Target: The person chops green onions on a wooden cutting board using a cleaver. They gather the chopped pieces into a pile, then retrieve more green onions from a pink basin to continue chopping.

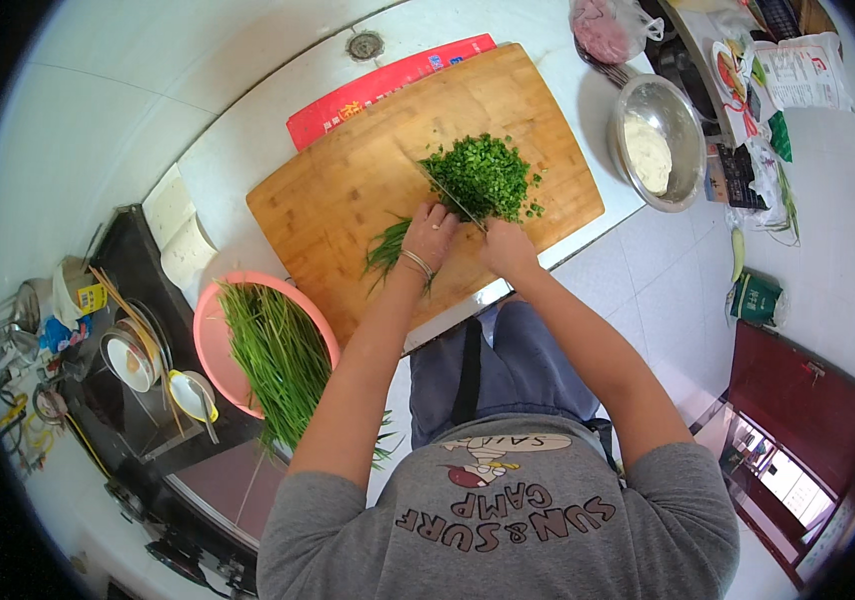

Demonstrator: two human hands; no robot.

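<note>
Right hand (511, 250) gripping the knife (438, 184), left hand (431, 238) pinning a bunch (385, 248) toward the near edge of the cutting board (328, 220), chopped greens (485, 172) heap nearer its right edge while stalks (273, 350) in the basin (208, 345) lie uncut.

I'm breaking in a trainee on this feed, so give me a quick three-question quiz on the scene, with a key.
1. What is the right hand holding?
A) a spoon
B) a knife
C) a lid

2. True or false: the pink basin is filled with finely chopped greens.

3. Fill in the blank: in this view, the metal bowl stands to the ____ of the chopping board.

Key:
1. B, a knife, its blade beside the chopped greens.
2. False; it holds long, uncut greens.
3. Right.
</note>
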